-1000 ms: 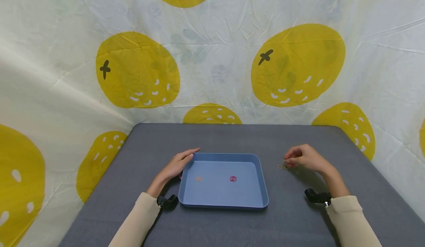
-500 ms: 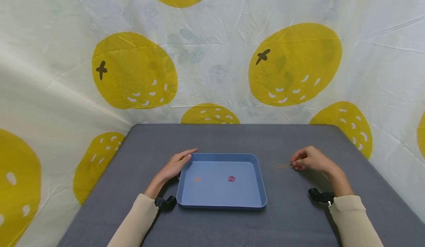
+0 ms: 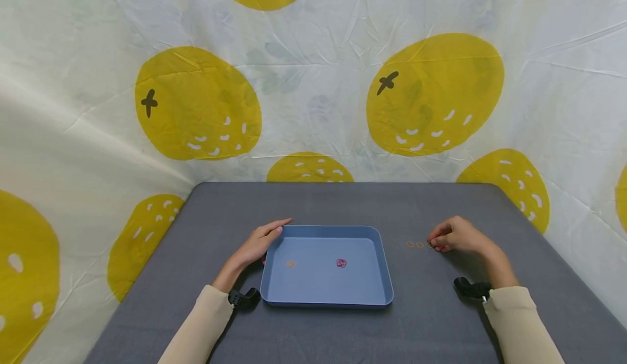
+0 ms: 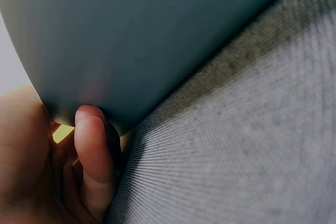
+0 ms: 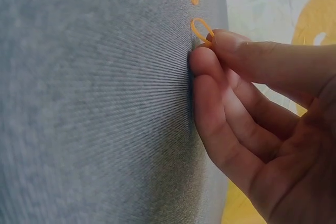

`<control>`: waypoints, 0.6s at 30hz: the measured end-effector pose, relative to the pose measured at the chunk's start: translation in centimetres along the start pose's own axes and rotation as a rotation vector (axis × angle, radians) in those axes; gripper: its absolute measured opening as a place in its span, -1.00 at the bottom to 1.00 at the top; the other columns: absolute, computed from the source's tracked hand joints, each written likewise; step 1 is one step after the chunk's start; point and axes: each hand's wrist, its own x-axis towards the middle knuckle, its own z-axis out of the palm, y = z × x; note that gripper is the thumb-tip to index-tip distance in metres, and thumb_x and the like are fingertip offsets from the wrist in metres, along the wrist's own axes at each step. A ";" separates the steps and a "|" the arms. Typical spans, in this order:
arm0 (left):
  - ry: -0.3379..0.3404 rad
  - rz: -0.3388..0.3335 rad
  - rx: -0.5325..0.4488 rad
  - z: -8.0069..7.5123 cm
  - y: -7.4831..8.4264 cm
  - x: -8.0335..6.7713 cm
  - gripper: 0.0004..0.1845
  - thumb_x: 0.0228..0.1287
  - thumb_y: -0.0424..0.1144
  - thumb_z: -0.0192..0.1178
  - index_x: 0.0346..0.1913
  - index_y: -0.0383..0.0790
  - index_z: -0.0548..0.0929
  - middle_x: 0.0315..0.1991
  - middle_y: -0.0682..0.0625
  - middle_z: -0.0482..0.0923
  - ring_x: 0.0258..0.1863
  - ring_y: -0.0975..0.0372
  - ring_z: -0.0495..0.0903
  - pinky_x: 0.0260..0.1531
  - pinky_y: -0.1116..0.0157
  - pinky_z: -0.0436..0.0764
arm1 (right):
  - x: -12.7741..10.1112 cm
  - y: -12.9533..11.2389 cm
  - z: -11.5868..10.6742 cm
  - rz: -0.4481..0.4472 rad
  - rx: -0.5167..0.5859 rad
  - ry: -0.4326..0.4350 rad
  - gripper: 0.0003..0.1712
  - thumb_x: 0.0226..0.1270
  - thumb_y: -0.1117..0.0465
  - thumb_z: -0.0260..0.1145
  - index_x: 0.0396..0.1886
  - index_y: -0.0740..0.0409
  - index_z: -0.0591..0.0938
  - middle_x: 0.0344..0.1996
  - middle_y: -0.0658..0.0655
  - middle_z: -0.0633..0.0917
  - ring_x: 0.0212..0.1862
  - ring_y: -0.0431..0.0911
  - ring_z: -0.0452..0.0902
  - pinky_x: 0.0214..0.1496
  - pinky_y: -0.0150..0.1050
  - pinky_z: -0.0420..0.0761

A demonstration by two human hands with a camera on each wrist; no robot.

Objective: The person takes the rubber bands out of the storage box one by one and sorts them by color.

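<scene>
right hand (image 3: 458, 235) pinches rubber band (image 5: 202, 30) on table | left hand (image 3: 258, 244) flat against tray (image 3: 387, 277)

The tray (image 3: 326, 298) sits mid-table (image 3: 343, 201). Inside it, one small band (image 3: 290, 264) lies at 9 o'clock, a band cluster (image 3: 341, 263) centrally. Outside at 3 o'clock, loose bands (image 3: 415, 244) lie in a row, the right hand (image 3: 455, 235) beyond them. The left hand (image 3: 257, 246) touches the tray's 10 o'clock corner.

A grey, fabric-covered surface (image 3: 313, 201) fills the lower middle of the head view, its far edge straight and its far corners rounded. Behind and to both sides hangs a creased white cloth backdrop (image 3: 313, 81) printed with large yellow fruit shapes. The light is soft and even.
</scene>
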 end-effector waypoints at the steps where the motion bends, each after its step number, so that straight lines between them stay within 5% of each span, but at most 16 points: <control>1: 0.002 -0.001 0.000 0.0 0.0 0.0 -0.55 0.70 0.01 -0.11 0.52 0.22 0.42 0.48 -0.12 0.41 -0.81 0.17 0.41 -0.76 0.18 0.55 | 0.0 -0.1 0.0 0.002 -0.006 0.004 -0.85 0.36 0.43 0.36 -0.18 0.48 0.77 -0.32 0.26 0.81 -0.37 -0.16 0.69 -0.33 -0.25 0.75; 18: -0.004 0.014 -0.003 -0.1 0.1 -0.1 -0.54 0.70 0.01 -0.11 0.53 0.19 0.42 0.48 -0.12 0.41 -0.79 0.17 0.43 -0.75 0.17 0.55 | 0.0 -0.6 0.2 0.035 -0.084 0.030 -0.86 0.34 0.38 0.41 -0.20 0.41 0.79 -0.38 0.14 0.80 -0.34 -0.10 0.67 -0.35 -0.27 0.72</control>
